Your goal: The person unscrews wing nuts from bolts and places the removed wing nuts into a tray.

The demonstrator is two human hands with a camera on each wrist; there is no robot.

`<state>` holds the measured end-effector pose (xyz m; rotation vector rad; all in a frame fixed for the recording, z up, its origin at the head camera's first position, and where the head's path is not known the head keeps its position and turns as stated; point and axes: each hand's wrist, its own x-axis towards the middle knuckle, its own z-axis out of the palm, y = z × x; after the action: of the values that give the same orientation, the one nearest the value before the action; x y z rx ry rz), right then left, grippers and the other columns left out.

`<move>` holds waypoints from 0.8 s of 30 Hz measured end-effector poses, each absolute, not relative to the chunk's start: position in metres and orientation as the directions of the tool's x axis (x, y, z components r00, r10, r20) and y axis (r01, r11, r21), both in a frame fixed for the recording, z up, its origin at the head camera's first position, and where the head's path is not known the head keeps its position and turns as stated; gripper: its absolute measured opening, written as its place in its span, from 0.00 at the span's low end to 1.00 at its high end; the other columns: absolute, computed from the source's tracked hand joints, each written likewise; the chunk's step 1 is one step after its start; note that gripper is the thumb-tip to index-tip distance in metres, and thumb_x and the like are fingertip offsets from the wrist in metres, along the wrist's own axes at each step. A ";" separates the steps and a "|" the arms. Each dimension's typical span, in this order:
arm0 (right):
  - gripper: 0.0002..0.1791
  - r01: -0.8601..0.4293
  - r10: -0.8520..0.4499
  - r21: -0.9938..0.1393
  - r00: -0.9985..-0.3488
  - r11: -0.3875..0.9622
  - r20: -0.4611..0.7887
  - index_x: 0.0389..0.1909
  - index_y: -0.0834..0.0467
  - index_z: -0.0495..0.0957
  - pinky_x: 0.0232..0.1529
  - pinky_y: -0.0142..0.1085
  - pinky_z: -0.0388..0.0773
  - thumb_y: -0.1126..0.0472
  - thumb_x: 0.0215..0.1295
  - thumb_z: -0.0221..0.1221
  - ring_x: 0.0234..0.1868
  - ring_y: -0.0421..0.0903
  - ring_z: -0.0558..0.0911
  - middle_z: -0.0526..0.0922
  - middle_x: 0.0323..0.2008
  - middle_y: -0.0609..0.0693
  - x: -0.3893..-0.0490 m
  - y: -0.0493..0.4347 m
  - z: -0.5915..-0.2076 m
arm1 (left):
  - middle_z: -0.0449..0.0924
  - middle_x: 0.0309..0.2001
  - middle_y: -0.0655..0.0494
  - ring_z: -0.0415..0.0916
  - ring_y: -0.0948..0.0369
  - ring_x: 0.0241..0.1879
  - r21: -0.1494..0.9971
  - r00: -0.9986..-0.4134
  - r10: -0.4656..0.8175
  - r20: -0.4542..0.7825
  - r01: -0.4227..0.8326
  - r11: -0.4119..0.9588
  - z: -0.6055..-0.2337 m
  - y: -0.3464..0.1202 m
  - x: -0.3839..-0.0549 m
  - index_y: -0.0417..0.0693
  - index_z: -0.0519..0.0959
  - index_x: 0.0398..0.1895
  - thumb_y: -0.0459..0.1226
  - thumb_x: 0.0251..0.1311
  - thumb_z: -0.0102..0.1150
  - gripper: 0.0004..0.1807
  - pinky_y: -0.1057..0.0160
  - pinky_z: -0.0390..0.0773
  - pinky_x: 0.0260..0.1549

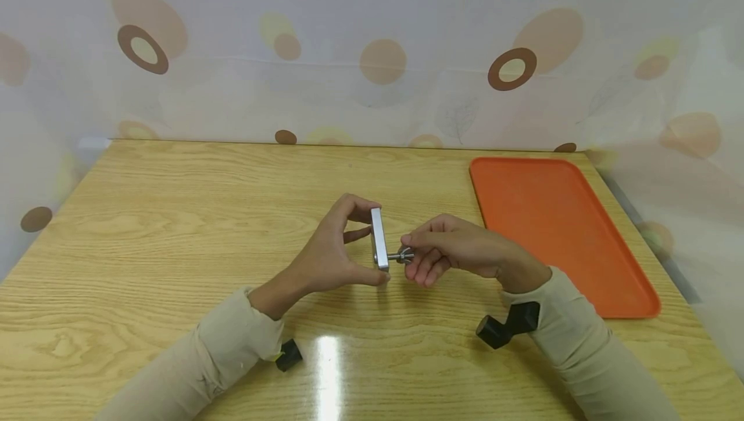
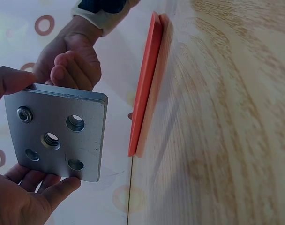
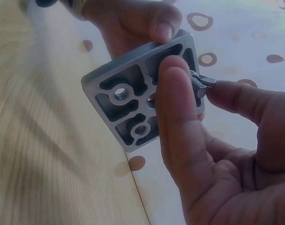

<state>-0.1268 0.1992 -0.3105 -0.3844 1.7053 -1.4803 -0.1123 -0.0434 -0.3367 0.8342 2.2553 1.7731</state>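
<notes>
A square grey metal plate [image 1: 380, 240] is held upright above the table by my left hand [image 1: 334, 246], thumb and fingers on opposite edges. Its flat face, in the left wrist view, has several round holes, and a bolt head [image 2: 24, 114] sits in the corner one. From the ribbed face, toward the right, sticks out the bolt's threaded end [image 3: 198, 89] with a wing nut [image 1: 405, 255] on it. My right hand [image 1: 462, 248] pinches the wing nut; its thumb touches one wing in the right wrist view, while a finger partly hides the nut.
An orange tray [image 1: 552, 227] lies at the right of the wooden table [image 1: 203, 214], beyond the right forearm. A patterned sheet [image 1: 325, 33] rises behind the table and at its sides. Black devices [image 1: 494, 332] are strapped at both wrists.
</notes>
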 end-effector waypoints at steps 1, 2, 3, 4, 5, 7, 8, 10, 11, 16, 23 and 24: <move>0.13 0.277 -0.694 -0.925 -0.612 0.261 -0.379 0.42 0.59 0.80 0.33 0.31 0.88 0.57 0.75 0.50 0.27 0.37 0.86 0.88 0.27 0.46 -0.127 0.199 -0.310 | 0.68 0.60 0.46 0.69 0.52 0.60 0.935 -0.834 0.510 0.212 0.326 0.144 -0.337 -0.043 -0.112 0.41 0.65 0.62 0.27 0.34 0.77 0.46 0.50 0.77 0.66; 0.13 0.274 -0.696 -0.926 -0.611 0.261 -0.377 0.42 0.59 0.80 0.33 0.31 0.88 0.57 0.75 0.50 0.27 0.37 0.86 0.88 0.28 0.45 -0.127 0.200 -0.310 | 0.68 0.60 0.46 0.69 0.52 0.61 0.935 -0.834 0.510 0.211 0.324 0.144 -0.337 -0.043 -0.112 0.41 0.65 0.62 0.27 0.34 0.77 0.46 0.51 0.77 0.66; 0.12 0.272 -0.699 -0.927 -0.609 0.258 -0.374 0.42 0.59 0.80 0.34 0.31 0.88 0.56 0.75 0.51 0.28 0.37 0.86 0.88 0.28 0.45 -0.127 0.200 -0.310 | 0.68 0.60 0.46 0.69 0.52 0.61 0.935 -0.834 0.510 0.211 0.324 0.143 -0.337 -0.043 -0.112 0.41 0.65 0.62 0.27 0.34 0.77 0.46 0.51 0.77 0.66; 0.12 0.269 -0.703 -0.929 -0.607 0.255 -0.369 0.42 0.58 0.81 0.34 0.30 0.88 0.56 0.75 0.51 0.28 0.36 0.86 0.88 0.28 0.45 -0.127 0.201 -0.310 | 0.68 0.60 0.46 0.69 0.52 0.61 0.935 -0.833 0.511 0.212 0.325 0.142 -0.337 -0.044 -0.112 0.41 0.65 0.62 0.28 0.34 0.77 0.46 0.51 0.77 0.66; 0.12 0.265 -0.709 -0.931 -0.605 0.250 -0.363 0.43 0.58 0.81 0.35 0.30 0.88 0.56 0.75 0.52 0.29 0.36 0.86 0.88 0.29 0.45 -0.127 0.201 -0.310 | 0.68 0.60 0.46 0.69 0.52 0.61 0.935 -0.832 0.512 0.212 0.325 0.141 -0.337 -0.044 -0.112 0.41 0.65 0.62 0.28 0.35 0.77 0.46 0.51 0.77 0.66; 0.12 0.254 -0.721 -0.937 -0.600 0.241 -0.348 0.44 0.60 0.80 0.35 0.30 0.88 0.57 0.75 0.53 0.29 0.36 0.86 0.88 0.29 0.44 -0.128 0.202 -0.311 | 0.68 0.60 0.46 0.69 0.52 0.61 0.936 -0.832 0.514 0.211 0.324 0.140 -0.337 -0.044 -0.112 0.41 0.64 0.62 0.28 0.35 0.77 0.46 0.51 0.77 0.66; 0.12 0.246 -0.726 -0.939 -0.598 0.239 -0.341 0.44 0.62 0.80 0.36 0.30 0.88 0.57 0.74 0.53 0.30 0.36 0.86 0.88 0.30 0.44 -0.128 0.202 -0.311 | 0.68 0.60 0.47 0.69 0.52 0.61 0.936 -0.832 0.514 0.210 0.323 0.141 -0.337 -0.044 -0.112 0.41 0.64 0.62 0.28 0.35 0.77 0.46 0.51 0.77 0.66; 0.12 0.223 -0.728 -0.943 -0.600 0.246 -0.331 0.45 0.64 0.79 0.37 0.31 0.88 0.59 0.74 0.54 0.30 0.36 0.86 0.87 0.31 0.44 -0.128 0.202 -0.311 | 0.68 0.60 0.47 0.69 0.52 0.61 0.937 -0.832 0.515 0.206 0.320 0.142 -0.336 -0.044 -0.112 0.41 0.65 0.62 0.28 0.35 0.77 0.46 0.51 0.77 0.66; 0.12 0.210 -0.728 -0.945 -0.603 0.252 -0.328 0.46 0.65 0.79 0.37 0.32 0.89 0.60 0.73 0.55 0.30 0.37 0.86 0.87 0.31 0.44 -0.128 0.202 -0.311 | 0.68 0.60 0.47 0.69 0.52 0.61 0.937 -0.833 0.515 0.204 0.318 0.142 -0.336 -0.044 -0.112 0.41 0.65 0.62 0.28 0.35 0.77 0.46 0.51 0.77 0.66; 0.14 0.147 -0.732 -0.951 -0.610 0.271 -0.303 0.49 0.69 0.76 0.38 0.34 0.89 0.63 0.69 0.59 0.31 0.38 0.86 0.86 0.32 0.43 -0.128 0.203 -0.311 | 0.68 0.59 0.46 0.68 0.51 0.60 0.939 -0.832 0.517 0.201 0.314 0.140 -0.337 -0.043 -0.110 0.41 0.65 0.63 0.28 0.35 0.77 0.46 0.47 0.76 0.67; 0.15 0.096 -0.774 -0.969 -0.586 0.227 -0.239 0.50 0.67 0.74 0.39 0.37 0.89 0.66 0.66 0.62 0.30 0.39 0.85 0.85 0.28 0.43 -0.128 0.204 -0.313 | 0.67 0.60 0.44 0.69 0.51 0.60 0.937 -0.830 0.517 0.207 0.320 0.138 -0.335 -0.042 -0.110 0.40 0.64 0.63 0.28 0.35 0.77 0.46 0.47 0.76 0.66; 0.14 0.096 -0.778 -0.971 -0.583 0.218 -0.232 0.50 0.66 0.74 0.39 0.37 0.89 0.66 0.66 0.62 0.30 0.39 0.84 0.85 0.27 0.43 -0.128 0.204 -0.313 | 0.67 0.60 0.44 0.69 0.51 0.60 0.936 -0.830 0.517 0.209 0.323 0.140 -0.336 -0.043 -0.110 0.40 0.65 0.63 0.28 0.35 0.77 0.46 0.48 0.77 0.66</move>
<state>-0.1278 0.2036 -0.3131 -0.6395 1.7377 -1.4614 -0.1096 -0.0426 -0.3355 0.8358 2.2428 1.7723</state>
